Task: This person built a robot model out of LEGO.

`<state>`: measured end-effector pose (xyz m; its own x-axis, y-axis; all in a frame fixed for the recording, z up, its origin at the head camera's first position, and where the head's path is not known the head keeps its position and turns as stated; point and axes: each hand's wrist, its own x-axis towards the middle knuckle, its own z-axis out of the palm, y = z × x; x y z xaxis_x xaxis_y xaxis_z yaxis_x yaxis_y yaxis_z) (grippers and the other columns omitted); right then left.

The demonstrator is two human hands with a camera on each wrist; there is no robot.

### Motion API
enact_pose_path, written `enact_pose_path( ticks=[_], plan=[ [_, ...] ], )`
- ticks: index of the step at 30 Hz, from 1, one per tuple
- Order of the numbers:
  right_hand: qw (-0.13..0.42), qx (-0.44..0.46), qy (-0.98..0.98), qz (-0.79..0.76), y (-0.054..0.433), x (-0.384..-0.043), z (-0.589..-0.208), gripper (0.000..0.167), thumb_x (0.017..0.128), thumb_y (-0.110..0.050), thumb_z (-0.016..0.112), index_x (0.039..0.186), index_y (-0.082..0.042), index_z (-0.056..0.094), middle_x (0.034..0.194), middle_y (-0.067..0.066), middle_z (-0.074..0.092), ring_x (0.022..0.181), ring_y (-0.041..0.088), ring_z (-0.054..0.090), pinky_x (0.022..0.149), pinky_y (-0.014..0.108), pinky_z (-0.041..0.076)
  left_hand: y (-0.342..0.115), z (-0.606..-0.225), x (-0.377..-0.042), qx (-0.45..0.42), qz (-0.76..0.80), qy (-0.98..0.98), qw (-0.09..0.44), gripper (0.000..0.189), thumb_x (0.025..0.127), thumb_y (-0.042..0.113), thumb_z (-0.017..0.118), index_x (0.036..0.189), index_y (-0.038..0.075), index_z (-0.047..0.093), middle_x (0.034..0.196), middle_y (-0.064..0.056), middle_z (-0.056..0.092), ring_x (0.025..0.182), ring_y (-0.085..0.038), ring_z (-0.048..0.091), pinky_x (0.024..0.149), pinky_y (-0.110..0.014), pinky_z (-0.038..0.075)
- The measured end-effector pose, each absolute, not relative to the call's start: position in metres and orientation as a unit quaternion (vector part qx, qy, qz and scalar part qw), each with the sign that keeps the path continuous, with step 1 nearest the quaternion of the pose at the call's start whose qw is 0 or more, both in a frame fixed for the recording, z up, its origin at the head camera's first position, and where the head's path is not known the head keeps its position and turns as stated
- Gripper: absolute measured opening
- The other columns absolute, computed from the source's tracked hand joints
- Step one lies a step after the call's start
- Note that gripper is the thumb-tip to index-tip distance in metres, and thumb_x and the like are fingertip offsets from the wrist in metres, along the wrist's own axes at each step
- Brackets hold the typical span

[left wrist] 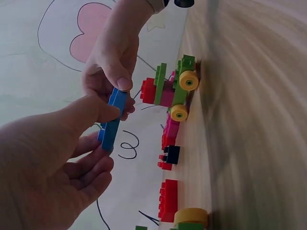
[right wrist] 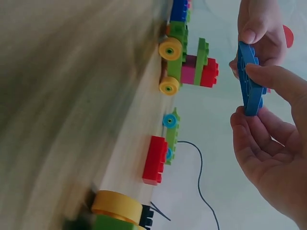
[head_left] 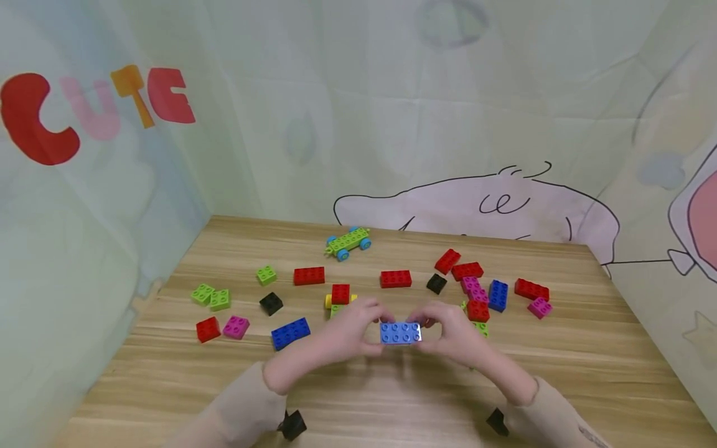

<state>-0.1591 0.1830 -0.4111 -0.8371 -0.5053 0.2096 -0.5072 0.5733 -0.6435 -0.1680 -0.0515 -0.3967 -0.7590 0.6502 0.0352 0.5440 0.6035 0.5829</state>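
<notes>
A blue building brick with two rows of studs is held up above the table, its studded face toward the head camera. My left hand pinches its left end between thumb and fingers, and my right hand pinches the right end the same way. From the side, in the left wrist view, the brick looks thin, with a thumb pressed on its near face. Just beyond my left hand stands a yellow-wheeled block car topped with red. A similar car sits beyond my right hand, which partly covers it in the head view.
A lime wheeled base with blue wheels stands at the back. Loose red bricks, black bricks, lime bricks and pink bricks lie around. More blue bricks are on both sides. A printed curtain hangs behind the table.
</notes>
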Motion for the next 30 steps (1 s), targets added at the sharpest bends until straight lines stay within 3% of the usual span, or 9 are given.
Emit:
enact_pose_path(
  ticks=[9,14,30],
  plan=[
    [-0.076,0.288,-0.892,0.339,0.182,-0.150,-0.428,0.028,0.075,-0.012,0.082,0.101,-0.013,0.071,0.096,-0.004,0.071,0.087,0.005,0.063,0.079,0.021,0.054,-0.047,-0.414,-0.162,0.350,0.247,0.896,0.117,0.032,0.077,0.020,0.083,0.107,0.013,0.070,0.105,0.003,0.066,0.104,-0.015,0.055,0.095,-0.034,0.049],
    [-0.124,0.274,-0.892,0.336,0.182,-0.144,-0.436,0.030,0.073,-0.016,0.083,0.100,-0.015,0.069,0.097,-0.006,0.068,0.090,0.006,0.062,0.082,0.022,0.053,-0.046,-0.423,-0.158,0.362,0.248,0.888,0.141,0.036,0.076,0.019,0.083,0.108,0.011,0.070,0.103,0.004,0.066,0.099,-0.011,0.058,0.091,-0.027,0.050],
    [-0.187,0.288,-0.888,0.306,0.181,-0.135,-0.445,0.033,0.073,-0.019,0.084,0.103,-0.016,0.070,0.097,-0.012,0.067,0.091,0.001,0.059,0.085,0.024,0.051,-0.045,-0.439,-0.146,0.374,0.220,0.884,0.173,0.036,0.071,0.020,0.085,0.103,0.014,0.070,0.096,0.008,0.064,0.090,-0.003,0.055,0.084,-0.020,0.049]
  ],
)
